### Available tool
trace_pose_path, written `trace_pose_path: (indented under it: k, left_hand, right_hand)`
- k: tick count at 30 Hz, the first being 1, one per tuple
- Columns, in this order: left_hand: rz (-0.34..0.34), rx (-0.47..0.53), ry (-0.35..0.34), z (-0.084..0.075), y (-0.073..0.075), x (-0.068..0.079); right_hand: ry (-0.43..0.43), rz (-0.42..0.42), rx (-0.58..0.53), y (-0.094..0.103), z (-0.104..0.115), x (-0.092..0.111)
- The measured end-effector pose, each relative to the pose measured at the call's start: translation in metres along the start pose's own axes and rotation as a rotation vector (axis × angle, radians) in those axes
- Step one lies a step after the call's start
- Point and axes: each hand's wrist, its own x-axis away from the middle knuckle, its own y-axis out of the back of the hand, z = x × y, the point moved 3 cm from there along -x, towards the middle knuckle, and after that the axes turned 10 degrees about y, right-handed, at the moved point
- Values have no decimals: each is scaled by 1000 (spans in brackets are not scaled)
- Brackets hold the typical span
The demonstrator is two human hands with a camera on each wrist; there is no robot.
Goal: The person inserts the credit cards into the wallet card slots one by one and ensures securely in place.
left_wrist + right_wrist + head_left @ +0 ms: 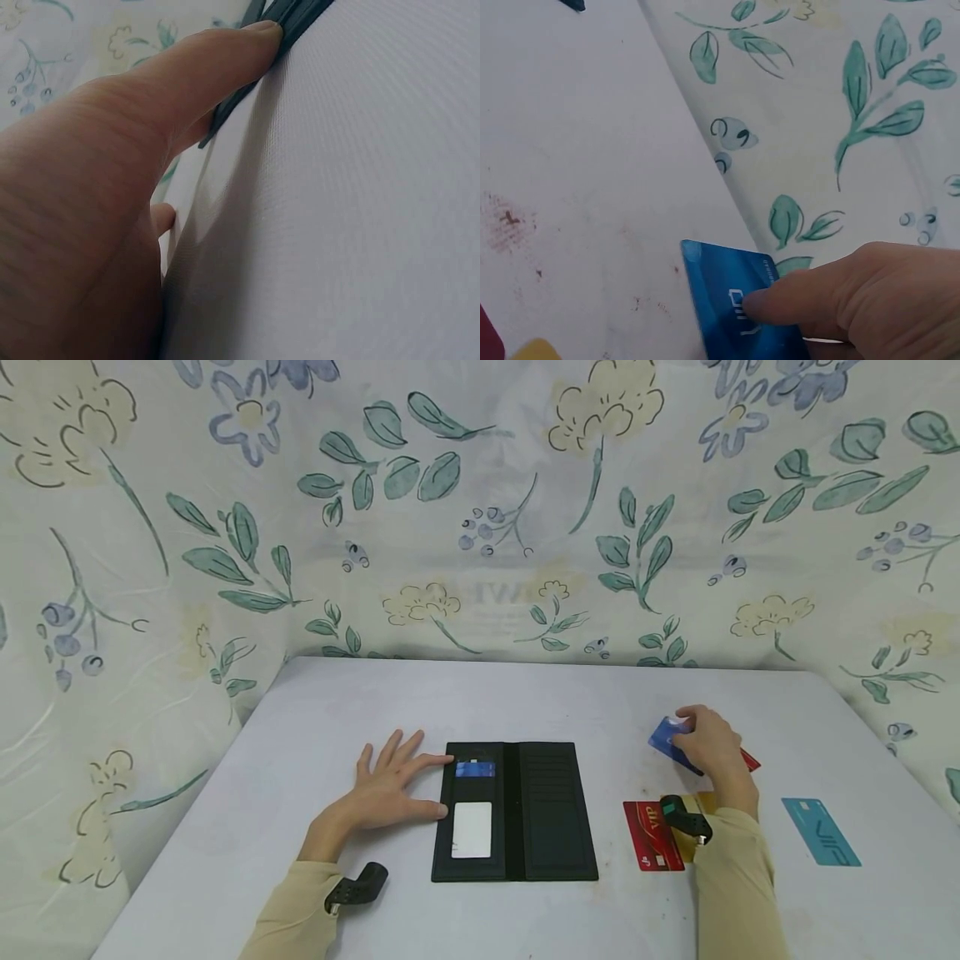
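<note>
Legibly "VIP" on teal card, blue card tight between right fingers, left fingers outspread against wallet

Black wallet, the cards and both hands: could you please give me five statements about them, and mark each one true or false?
1. The black wallet lies open on the table. True.
2. The left hand holds a card. False: it touches the wallet's left edge.
3. The right hand holds a blue card. True.
4. The teal card is inside the wallet. False: it lies on the table.
5. The red VIP card lies between the wallet and the teal card. True.
</note>
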Motion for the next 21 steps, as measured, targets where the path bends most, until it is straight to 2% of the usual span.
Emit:
trace_pose_path:
  k: [7, 15, 21]
  left_hand:
    - [3, 5, 2, -1, 0, 0]
    - [3, 3, 0, -2, 1, 1]
    - [1, -6, -4, -2, 1, 1]
  right_hand:
    - [-15, 44, -27, 3, 3, 1]
    - [12, 42, -92, 9, 7, 5]
    - [52, 20, -101, 15, 12, 6]
